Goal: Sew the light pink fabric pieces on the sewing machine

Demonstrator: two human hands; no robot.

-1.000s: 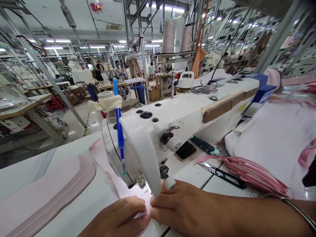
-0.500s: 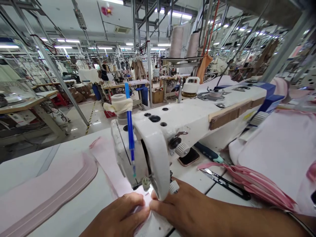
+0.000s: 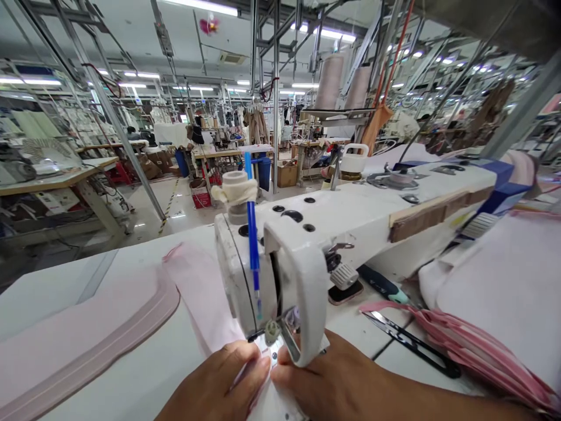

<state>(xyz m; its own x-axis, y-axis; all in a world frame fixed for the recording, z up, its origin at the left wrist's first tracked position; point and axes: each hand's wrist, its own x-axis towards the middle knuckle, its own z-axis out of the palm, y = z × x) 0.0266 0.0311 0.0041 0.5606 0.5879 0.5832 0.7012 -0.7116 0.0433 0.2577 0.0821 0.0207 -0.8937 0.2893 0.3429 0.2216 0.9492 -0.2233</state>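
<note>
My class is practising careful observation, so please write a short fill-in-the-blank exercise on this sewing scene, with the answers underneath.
1. The pen at the front of the sewing machine is ____.
2. Above the sewing machine, the rack bears ____ cones of thread.
3. From near the left hand, a strip of pale ____ fabric extends.
4. The handles of the snips are ____.

Missing words: blue; two; pink; black.

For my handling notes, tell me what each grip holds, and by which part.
The left grip pinches the pale pink fabric by its near part, beside the sewing machine; whether the right grip holds any cannot be told.
</note>
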